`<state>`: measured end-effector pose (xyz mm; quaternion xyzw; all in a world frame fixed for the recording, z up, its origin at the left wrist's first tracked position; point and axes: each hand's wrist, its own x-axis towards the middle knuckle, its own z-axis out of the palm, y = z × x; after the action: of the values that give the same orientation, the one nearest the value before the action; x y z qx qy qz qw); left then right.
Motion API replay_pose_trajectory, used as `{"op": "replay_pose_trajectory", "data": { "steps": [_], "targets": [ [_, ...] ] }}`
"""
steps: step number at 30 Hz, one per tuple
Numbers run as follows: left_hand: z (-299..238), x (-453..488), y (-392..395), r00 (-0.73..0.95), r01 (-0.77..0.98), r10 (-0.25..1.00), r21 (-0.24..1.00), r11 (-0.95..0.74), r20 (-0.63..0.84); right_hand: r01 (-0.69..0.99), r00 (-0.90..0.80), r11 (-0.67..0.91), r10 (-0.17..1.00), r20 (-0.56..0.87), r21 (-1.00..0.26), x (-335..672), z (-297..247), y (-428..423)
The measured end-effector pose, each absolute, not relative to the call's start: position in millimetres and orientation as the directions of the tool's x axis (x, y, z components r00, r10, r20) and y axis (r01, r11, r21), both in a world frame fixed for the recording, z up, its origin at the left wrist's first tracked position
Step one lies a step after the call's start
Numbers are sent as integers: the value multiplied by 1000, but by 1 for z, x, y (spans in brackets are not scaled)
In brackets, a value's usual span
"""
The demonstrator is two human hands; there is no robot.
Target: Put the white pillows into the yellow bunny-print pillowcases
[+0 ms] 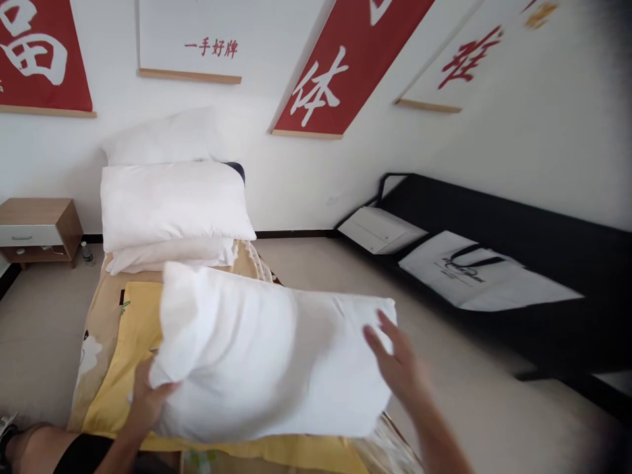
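Note:
A white pillow (281, 362) is in front of me above the bed, tilted and partly blurred. My left hand (151, 395) is closed on its left end, with the thumb on the near face and the other fingers hidden behind. My right hand (395, 362) is at the pillow's right end with its fingers spread; whether it touches the cloth I cannot tell. Under the pillow lies a yellow cloth (106, 395) on a tan patterned bed sheet (101, 313). More white pillows (172, 201) are stacked at the head of the bed.
A wooden nightstand (37, 214) stands at the far left, with a bottle (87, 253) on the floor beside it. Along the right is a black sofa (494, 217) bearing a white box (378, 230) and a white bag (474, 276). Calligraphy banners (320, 92) hang on the wall.

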<state>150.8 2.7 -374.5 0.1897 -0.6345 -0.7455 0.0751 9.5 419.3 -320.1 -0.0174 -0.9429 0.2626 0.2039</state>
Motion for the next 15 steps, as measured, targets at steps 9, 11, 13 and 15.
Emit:
{"op": "replay_pose_trajectory", "data": {
  "steps": [9,11,13,15],
  "targets": [
    [-388,157,29,-973,232,49,949,215,226,-700,-709,563,-620,336,-439,31,-265,243],
    [-411,169,9,-980,185,-5,927,327,198,-718,-696,552,-569,438,-424,30,-272,249],
    [-443,182,-12,-981,121,-93,906,405,173,-742,-663,534,-500,557,-404,30,-278,259],
    [-475,192,-28,-958,52,-240,915,400,159,-751,-638,540,-445,629,-380,32,-280,267]
  ]
}}
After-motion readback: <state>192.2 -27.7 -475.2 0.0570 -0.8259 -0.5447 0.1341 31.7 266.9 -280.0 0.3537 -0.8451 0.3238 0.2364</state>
